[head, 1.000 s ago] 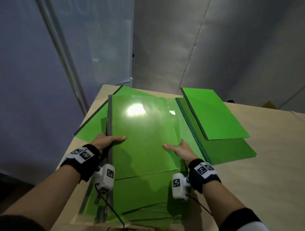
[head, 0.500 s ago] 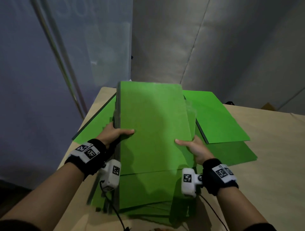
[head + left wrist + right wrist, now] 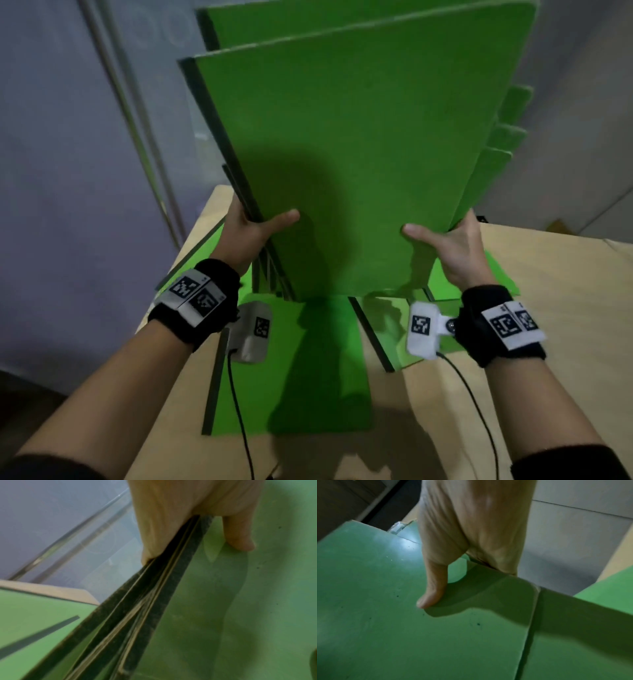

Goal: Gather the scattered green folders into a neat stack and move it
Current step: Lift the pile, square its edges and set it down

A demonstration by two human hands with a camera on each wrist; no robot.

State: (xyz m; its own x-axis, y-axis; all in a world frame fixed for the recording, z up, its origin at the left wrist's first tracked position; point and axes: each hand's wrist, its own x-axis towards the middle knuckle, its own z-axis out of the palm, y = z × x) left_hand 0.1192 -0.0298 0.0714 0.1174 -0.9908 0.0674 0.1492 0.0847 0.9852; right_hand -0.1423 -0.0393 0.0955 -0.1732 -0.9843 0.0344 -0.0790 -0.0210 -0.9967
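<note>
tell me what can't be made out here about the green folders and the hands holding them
- Fingers of the left hand and right hand: behind the raised bundle of green folders, all views.
- Bundle's top edge: cut off, head view.
- Folder count: spines blurred, left wrist view.
- Flat green folders on the wooden table: partly hidden by the bundle.

The scene is viewed from the head, looking forward and down over both forearms onto the table [image 3: 548,308], with the raised green folders [image 3: 359,154] filling the upper middle. The left wrist view is aimed along the left hand [image 3: 188,513] at very close range, onto the dark spine edges of the folders. The right wrist view is aimed along the right hand [image 3: 471,534], equally close. The front folder face is shared by all three views.
</note>
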